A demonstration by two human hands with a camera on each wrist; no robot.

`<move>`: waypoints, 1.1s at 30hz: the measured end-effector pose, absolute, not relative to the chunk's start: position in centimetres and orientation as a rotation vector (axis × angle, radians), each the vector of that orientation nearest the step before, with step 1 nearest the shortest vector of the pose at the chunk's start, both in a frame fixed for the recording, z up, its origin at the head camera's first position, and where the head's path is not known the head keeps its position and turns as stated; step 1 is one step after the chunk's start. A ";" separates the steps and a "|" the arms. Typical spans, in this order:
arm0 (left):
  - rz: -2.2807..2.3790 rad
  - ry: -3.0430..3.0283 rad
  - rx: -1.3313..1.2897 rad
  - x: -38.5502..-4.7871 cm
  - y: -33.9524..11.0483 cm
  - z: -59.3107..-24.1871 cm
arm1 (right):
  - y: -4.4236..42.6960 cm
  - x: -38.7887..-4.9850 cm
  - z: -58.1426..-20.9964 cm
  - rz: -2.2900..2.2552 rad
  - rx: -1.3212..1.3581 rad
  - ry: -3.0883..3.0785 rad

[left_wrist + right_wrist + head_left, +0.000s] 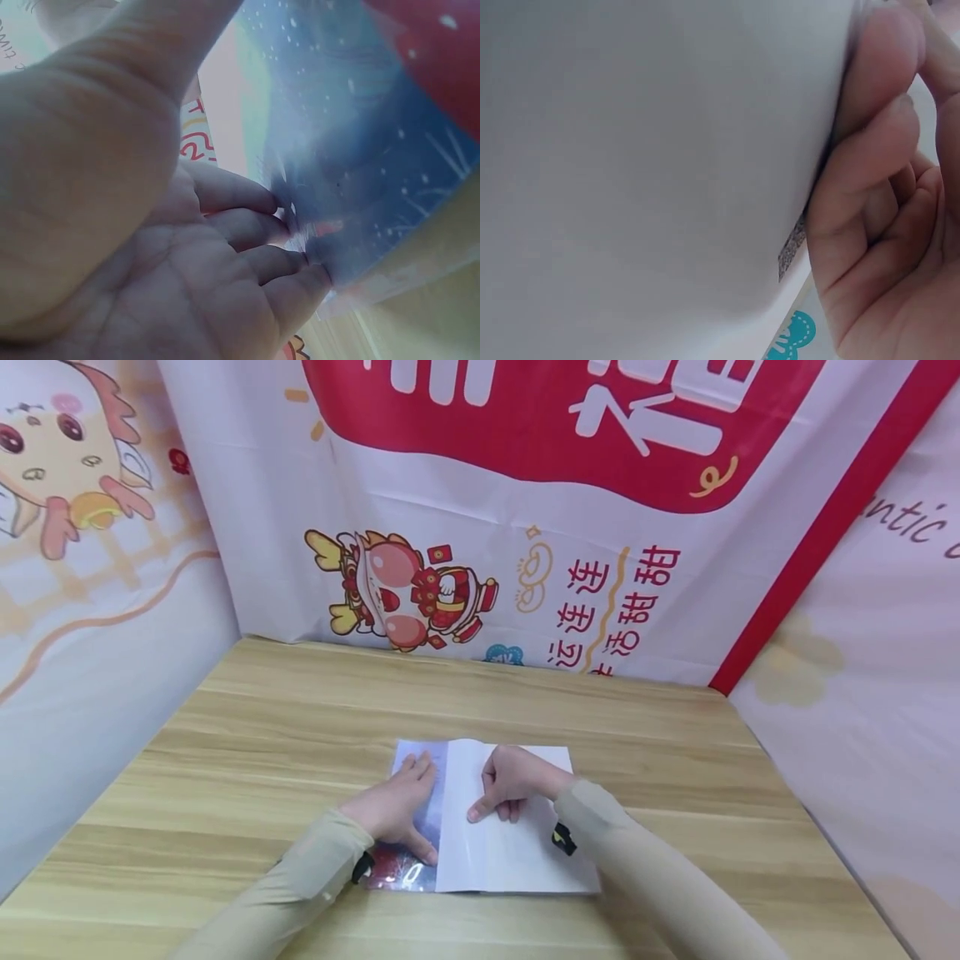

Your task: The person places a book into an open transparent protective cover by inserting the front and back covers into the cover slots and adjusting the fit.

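An open booklet (540, 864) lies on the wooden table, its right side plain white. Its glossy left side (330, 127) carries a blue and red picture with white specks. Spread on that left side, my left hand (397, 810) presses down with the thumb held apart and the fingers straight or slightly bent. Over the white page (645, 165) my right hand (513, 781) has its fingers curled under. Its thumb points left and touches the paper near the fold. The right wrist view shows the curled fingers (870, 142) against the paper, with nothing visible gripped in them.
Wood-grain table (300, 710) surrounds the booklet. A printed cloth (450, 485) with red and white patterns hangs along the back edge. More printed cloth (847, 710) hangs at the right, and another sheet (112, 635) at the left.
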State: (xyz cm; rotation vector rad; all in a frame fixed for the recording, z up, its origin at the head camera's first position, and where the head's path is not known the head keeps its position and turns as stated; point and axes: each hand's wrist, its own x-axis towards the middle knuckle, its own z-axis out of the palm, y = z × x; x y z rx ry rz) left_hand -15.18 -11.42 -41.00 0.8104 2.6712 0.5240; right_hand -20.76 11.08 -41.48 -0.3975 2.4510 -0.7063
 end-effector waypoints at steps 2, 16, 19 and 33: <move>0.531 2.665 0.805 -15.2 -11.5 -41.1 | 11.2 -20.8 -41.5 -0.705 -0.414 2.444; 0.547 2.637 0.815 -15.7 -11.4 -41.2 | 12.2 -21.5 -41.5 -0.756 -0.461 2.351; 0.542 2.643 0.818 -15.7 -11.4 -41.0 | 12.1 -21.4 -41.5 -0.763 -0.436 2.360; 0.600 2.615 0.870 -15.9 -11.8 -41.3 | 11.3 -21.4 -41.2 -0.771 -0.393 2.326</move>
